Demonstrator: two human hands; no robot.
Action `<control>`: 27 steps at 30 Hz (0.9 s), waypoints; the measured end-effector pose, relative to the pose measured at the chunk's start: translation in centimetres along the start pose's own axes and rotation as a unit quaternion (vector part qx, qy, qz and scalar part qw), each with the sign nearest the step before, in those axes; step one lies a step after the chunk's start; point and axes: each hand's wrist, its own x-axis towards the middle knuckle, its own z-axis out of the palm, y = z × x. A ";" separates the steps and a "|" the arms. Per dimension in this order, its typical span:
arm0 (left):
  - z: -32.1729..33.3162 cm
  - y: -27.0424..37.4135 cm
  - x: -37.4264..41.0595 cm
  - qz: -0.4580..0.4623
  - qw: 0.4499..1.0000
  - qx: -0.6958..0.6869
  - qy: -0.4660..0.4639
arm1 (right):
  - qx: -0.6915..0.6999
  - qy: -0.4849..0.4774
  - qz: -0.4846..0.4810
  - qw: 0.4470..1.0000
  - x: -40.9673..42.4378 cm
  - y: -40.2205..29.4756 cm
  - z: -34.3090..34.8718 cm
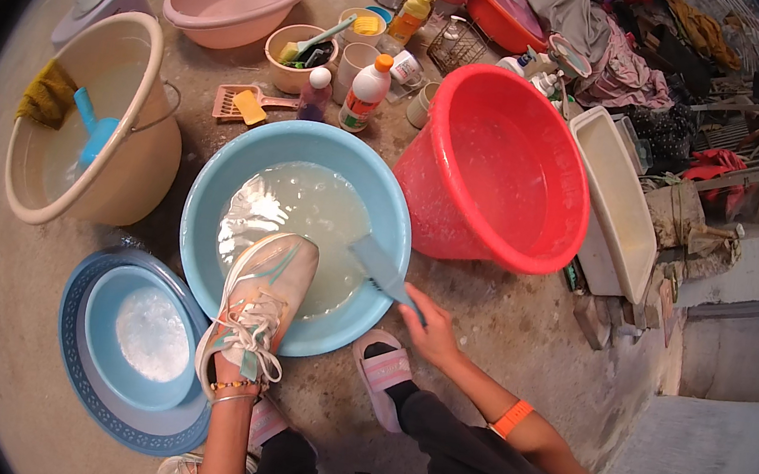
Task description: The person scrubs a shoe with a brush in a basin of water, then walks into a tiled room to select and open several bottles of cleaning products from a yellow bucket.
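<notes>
A pale lace-up sneaker (270,287) with teal and orange trim is tilted over the near edge of a light blue basin (391,196) holding cloudy water. My left hand (228,366) is inside the shoe's opening, its fingers hidden by the upper. To the right, my right hand (431,325) grips the handle of a blue scrubbing brush (379,269), slightly blurred, whose head is above the water near the basin's right side. The brush and the shoe are apart. Another sneaker (180,472) lies on the floor at the bottom, partly hidden by my left forearm.
A beige bucket (146,173) with a blue dipper (99,135) stands left, a red bucket (419,206) right. Nested blue basins (73,356) sit lower left. Beyond are bottles (366,93), a pink scoop (225,104) with a yellow bar, and a pink basin (227,33). A white tub (620,217) leans right.
</notes>
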 end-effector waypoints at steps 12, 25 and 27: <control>-1.7 -1.8 3.3 -0.021 0.999 0.042 0.009 | -0.186 -0.033 0.134 0.973 -11.9 9.4 -2.9; -5.9 0.1 11.9 0.182 0.935 0.182 -0.245 | 0.069 -0.124 0.110 0.984 -17.6 -21.6 -28.1; -4.6 -2.3 12.0 0.163 0.890 0.292 -0.311 | 0.002 -0.125 0.109 0.986 -20.5 -24.2 -29.2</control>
